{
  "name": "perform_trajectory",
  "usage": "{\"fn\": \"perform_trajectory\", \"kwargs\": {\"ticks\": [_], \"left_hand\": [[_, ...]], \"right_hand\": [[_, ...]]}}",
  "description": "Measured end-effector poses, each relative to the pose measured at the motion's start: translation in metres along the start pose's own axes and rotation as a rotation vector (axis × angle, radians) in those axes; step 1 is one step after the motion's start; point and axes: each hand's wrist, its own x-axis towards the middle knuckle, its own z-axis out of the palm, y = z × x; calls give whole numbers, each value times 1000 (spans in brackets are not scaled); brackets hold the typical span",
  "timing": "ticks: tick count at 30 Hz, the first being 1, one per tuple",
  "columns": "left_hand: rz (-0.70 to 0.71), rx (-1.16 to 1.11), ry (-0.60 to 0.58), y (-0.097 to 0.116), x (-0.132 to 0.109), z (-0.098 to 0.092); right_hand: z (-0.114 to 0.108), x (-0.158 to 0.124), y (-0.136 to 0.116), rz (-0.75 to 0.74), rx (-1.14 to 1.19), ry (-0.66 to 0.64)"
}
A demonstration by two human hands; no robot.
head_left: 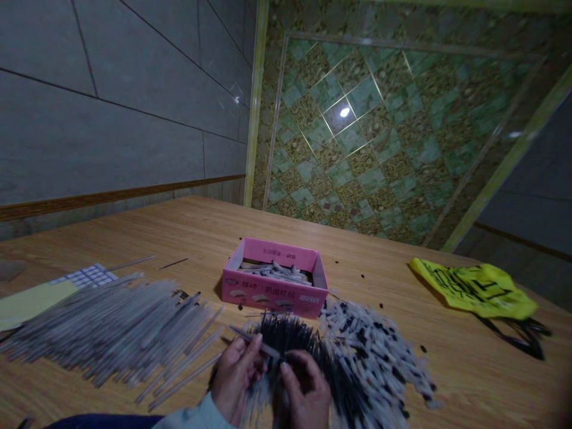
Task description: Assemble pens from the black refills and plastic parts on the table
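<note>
My left hand (236, 378) is closed, pinching a slim grey tube (269, 350) between thumb and forefinger. The tube slants down to the right, where my right hand (307, 387) has its thumb and forefinger together at its end. Whether a smaller part sits between those right fingertips is too blurred to tell. Just beyond both hands spreads a pile of thin black rods (290, 333), partly hidden by them. To the right lies a heap of short whitish and black pieces (379, 351). A wide bundle of long, translucent grey tubes (111, 328) covers the table on the left.
Behind the piles stands an open pink box (272, 292) holding several slim grey sticks (277, 272). A yellow bag (473, 289) with black straps lies at right. A checked cloth (89, 276) and pale yellow sheet (38, 304) lie at left on the wooden table (192, 223).
</note>
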Motion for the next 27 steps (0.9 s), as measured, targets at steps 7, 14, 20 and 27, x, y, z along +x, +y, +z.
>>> {"fn": "perform_trajectory", "kwargs": {"ticks": [7,14,20,27], "left_hand": [[51,65,19,-4,1,-3],[132,113,-13,-6,2,-6],[171,154,-73,-7,0,-6],[140,124,-52,-2,0,-6]], "right_hand": [[0,-1,2,-37,-62,24],[-3,1,8,22,-102,30],[-8,5,9,-15,-224,-78],[-4,0,5,-164,-334,-72]]}}
